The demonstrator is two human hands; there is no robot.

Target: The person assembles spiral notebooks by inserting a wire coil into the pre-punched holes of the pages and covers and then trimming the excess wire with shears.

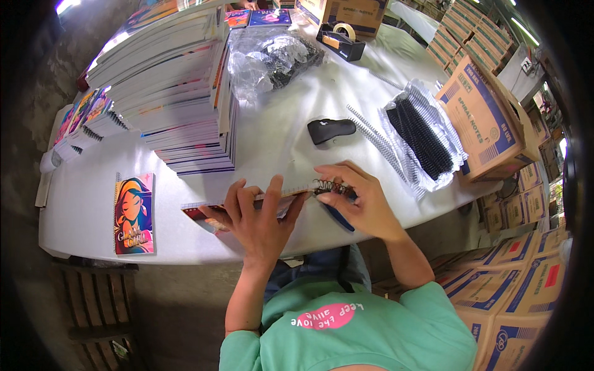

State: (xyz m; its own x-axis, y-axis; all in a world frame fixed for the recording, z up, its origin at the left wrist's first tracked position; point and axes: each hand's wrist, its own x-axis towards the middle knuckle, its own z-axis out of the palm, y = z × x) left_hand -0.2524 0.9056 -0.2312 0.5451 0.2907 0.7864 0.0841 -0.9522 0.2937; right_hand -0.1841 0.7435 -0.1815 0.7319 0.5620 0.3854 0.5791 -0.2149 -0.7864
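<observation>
Left hand grips notebook, right hand pinches dark coil, which I should feed straight along the notebook's edge.

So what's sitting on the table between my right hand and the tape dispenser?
In the head view, a black object of unclear kind lies between your right hand and the tape dispenser, with loose pale coils to its right.

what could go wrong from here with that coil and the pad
The black coil pinched in the right hand could snag or bend against the pad. If the left hand shifts, the pad's sheets might slip out of line. The tall stack of paper has uneven edges, so a bump could topple part of it.
</observation>
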